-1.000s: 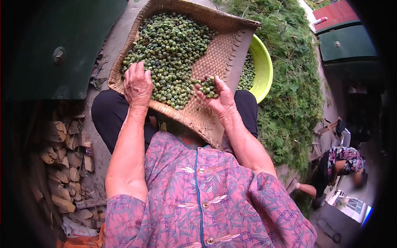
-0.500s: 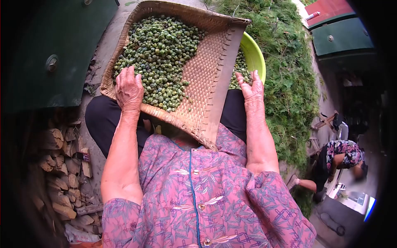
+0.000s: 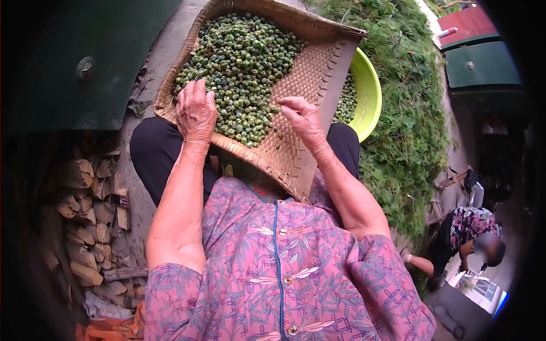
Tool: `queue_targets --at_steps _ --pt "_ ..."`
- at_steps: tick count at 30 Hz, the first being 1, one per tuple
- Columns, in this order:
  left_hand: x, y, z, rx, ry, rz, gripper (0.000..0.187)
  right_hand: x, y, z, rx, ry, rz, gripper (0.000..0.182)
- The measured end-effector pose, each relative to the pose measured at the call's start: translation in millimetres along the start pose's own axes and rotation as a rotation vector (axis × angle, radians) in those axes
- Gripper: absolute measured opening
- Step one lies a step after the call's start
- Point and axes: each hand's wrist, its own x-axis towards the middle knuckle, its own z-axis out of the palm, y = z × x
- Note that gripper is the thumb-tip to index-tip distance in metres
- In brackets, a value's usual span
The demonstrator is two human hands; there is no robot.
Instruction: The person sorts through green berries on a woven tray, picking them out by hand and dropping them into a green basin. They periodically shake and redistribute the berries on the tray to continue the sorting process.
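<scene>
A woven winnowing basket [image 3: 287,94] lies tilted across my lap, bearing a heap of small round green fruits [image 3: 242,62]. At the near left of the heap, my left hand [image 3: 196,111] rests over the fruits by the basket's rim, its thumb apart from its slightly bent fingers. My right hand [image 3: 304,120] hovers over the woven bottom at the heap's right edge. Its thumb and forefinger are drawn together in a pinch beside a few fruits; what lies between them is too small to make out.
A yellow-green basin [image 3: 372,94] with more green fruits stands right of the basket. Beyond it spread cut green branches [image 3: 406,125]. Split firewood [image 3: 85,227] is stacked at left, below a dark green panel [image 3: 57,74]. Another person [image 3: 472,227] bends over at far right.
My right hand has moved left, from above the basin into the basket, and its spread fingers have closed to a pinch. My left hand stays on the heap. The view has shifted slightly.
</scene>
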Motion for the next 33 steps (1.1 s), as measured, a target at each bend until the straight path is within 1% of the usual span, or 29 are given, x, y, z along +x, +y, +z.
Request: queue_targets --at_steps 2,4,6,7,8,10,11,16,20,22,23,24,26,27,29,30,33 --pt "0 0 0 0.003 0.005 0.001 0.034 -5 -13 41 -0.135 -0.104 -0.328 0.016" --pt "0 1 -1 0.009 -0.011 -0.001 0.033 -11 -28 67 -0.163 -0.176 -0.479 0.017" --pt "1 1 -2 0.012 -0.016 -0.005 0.033 -12 -36 76 -0.277 -0.224 -0.588 0.019" --pt "0 1 -1 0.017 -0.017 -0.007 0.033 -11 -32 78 -0.339 -0.212 -0.613 0.02" --pt "0 1 0 0.022 -0.018 -0.01 0.033 -9 -31 75 -0.338 -0.215 -0.616 0.02" --pt "0 2 -2 0.021 -0.026 -0.016 0.034 -6 -33 64 -0.481 -0.281 -0.613 0.02" --pt "0 2 -2 0.017 -0.023 -0.015 0.034 -6 -31 63 -0.49 -0.278 -0.641 0.021" --pt "0 3 -3 0.021 -0.014 -0.013 0.034 -4 -30 56 -0.512 -0.317 -0.652 0.02" --pt "0 2 -2 0.017 0.001 -0.011 0.034 -4 -11 35 -0.699 -0.303 -0.573 0.024" --pt "0 2 0 0.013 0.01 -0.012 0.034 -2 -5 23 -0.725 -0.276 -0.514 0.026" --pt "0 1 0 0.011 0.016 -0.012 0.034 -1 -3 17 -0.774 -0.28 -0.441 0.028" --pt "0 1 0 0.012 0.017 -0.015 0.034 2 -4 15 -0.762 -0.238 -0.385 0.029" --pt "0 1 0 0.017 0.002 -0.018 0.034 11 -5 17 -0.757 -0.031 -0.44 0.027" --pt "0 1 1 0.013 0.016 -0.018 0.034 18 -5 19 -0.755 -0.031 -0.443 0.027" --pt "0 2 0 0.012 0.014 -0.024 0.033 35 -6 27 -0.555 0.087 -0.278 0.023" --pt "0 3 -1 0.009 0.008 -0.031 0.033 44 -6 33 -0.551 0.088 -0.28 0.023" --pt "0 3 -2 0.002 -0.006 -0.043 0.032 69 -7 52 -0.408 0.207 -0.35 0.02"
